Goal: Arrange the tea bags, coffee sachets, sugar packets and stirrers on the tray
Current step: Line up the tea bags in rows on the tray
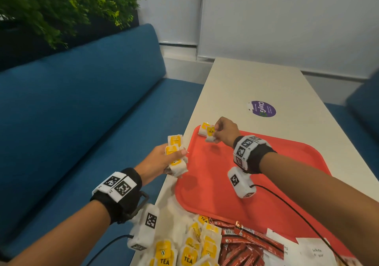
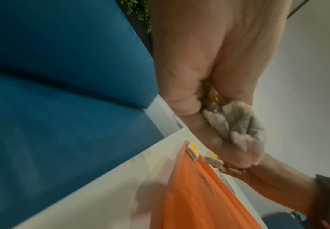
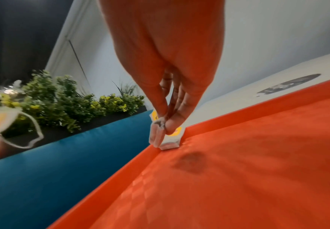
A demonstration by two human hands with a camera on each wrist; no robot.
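Note:
A red tray (image 1: 266, 183) lies on the white table (image 1: 246, 85). My right hand (image 1: 223, 131) pinches a yellow-tagged tea bag (image 1: 210, 134) just above the tray's far left corner, beside another tea bag (image 1: 203, 129) leaning there. In the right wrist view the pinched tea bag (image 3: 156, 134) hangs at the tray (image 3: 238, 170) corner. My left hand (image 1: 164, 159) holds a bunch of tea bags (image 1: 175, 155) at the table's left edge; the left wrist view shows those tea bags (image 2: 236, 127) crumpled in my palm.
Near me lie a pile of tea bags (image 1: 192, 247), red coffee sachets (image 1: 246, 243) and white sugar packets (image 1: 311, 249). A purple sticker (image 1: 262, 108) marks the table beyond the tray. A blue sofa (image 1: 82, 111) runs along the left, with plants (image 1: 61, 5) behind it.

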